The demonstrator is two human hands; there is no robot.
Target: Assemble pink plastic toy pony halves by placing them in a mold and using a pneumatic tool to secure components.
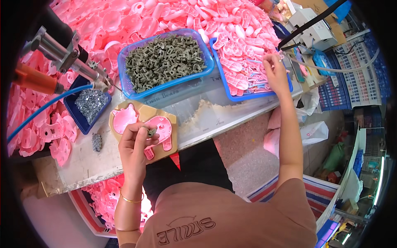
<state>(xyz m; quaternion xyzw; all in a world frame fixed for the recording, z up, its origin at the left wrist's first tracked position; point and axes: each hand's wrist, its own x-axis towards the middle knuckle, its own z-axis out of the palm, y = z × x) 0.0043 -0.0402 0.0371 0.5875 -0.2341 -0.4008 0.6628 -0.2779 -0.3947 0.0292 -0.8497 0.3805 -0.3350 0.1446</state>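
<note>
My left hand [134, 142] pinches a small grey-green plastic part [151, 132] between thumb and fingers. It hovers over a tan fixture block [172, 142], where pink animal-shaped shell halves [124, 119] lie in the recesses. My right hand [276, 74] is over the right side of a blue tray [237, 98] of pink pieces and thin pink and blue sticks [257, 84]. Its fingers are curled together near the tray's far right edge; what they hold, if anything, is too small to make out. More grey-green parts [165, 60] fill a blue basket [142, 94] beyond the fixture.
Pink moulded parts [136, 20] are heaped along the back and left. A dark blue tray of screws [92, 103] and a loose screw pile [96, 142] are at left, below a mounted screwdriver [39, 78] with a blue hose [45, 108]. Below the table stand striped bags [308, 190].
</note>
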